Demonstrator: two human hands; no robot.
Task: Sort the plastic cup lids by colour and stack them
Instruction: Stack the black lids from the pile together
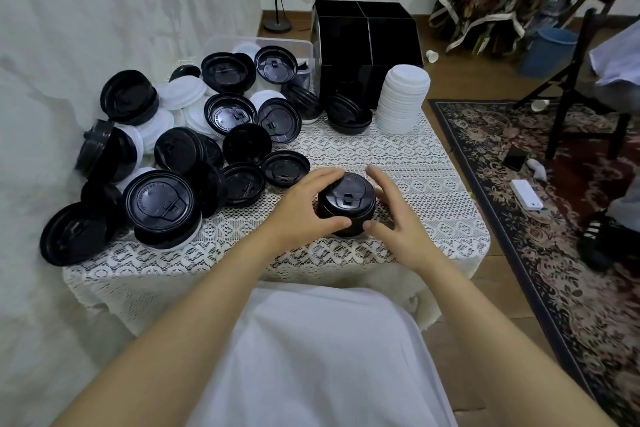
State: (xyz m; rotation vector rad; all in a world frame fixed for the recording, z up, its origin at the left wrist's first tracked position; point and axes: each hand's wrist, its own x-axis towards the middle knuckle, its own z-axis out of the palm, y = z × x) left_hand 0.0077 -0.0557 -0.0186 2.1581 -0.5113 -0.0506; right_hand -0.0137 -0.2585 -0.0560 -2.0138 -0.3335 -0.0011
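Observation:
A short stack of black lids [346, 204] stands on the lace-covered table [433, 198], near its front edge. My left hand [308, 210] curls round the stack's left side, thumb at the front. My right hand [391, 215] cups the right side, fingers fairly straight, thumb touching the stack's base. A tall stack of white lids [401, 99] stands at the back right. Another low stack of black lids [348, 114] sits beside it. A loose heap of black and white lids [180, 149] covers the table's left half.
A black divided box [367, 45] stands at the table's back, with a clear plastic tub [294, 45] to its left. A white wall runs along the left. On the right are a patterned rug [519, 218], a dark chair [581, 87] and a white device [526, 194].

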